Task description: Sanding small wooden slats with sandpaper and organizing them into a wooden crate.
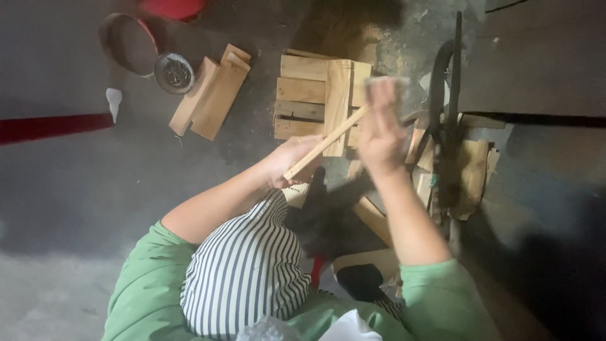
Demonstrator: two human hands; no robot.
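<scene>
You hold a thin strip (pixel 326 143) of pale, bare wood, matt and unpainted, in your left hand (pixel 291 161), your right hand (pixel 380 129) at its upper end. The slatted pallet piece (pixel 309 95) beneath is the same raw, rough-sawn timber, as are the loose boards (pixel 211 91). The floor (pixel 76 189) looks like dull, gritty concrete. The small round tin (pixel 174 72) shows dark metal. Your sleeves are soft green cloth; striped fabric covers your knee.

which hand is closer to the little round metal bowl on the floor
Left. The left hand, gripping the thin wooden stick, is well right of and below the metal bowl. The right hand is farther right still, past the wooden slat crate.
</scene>
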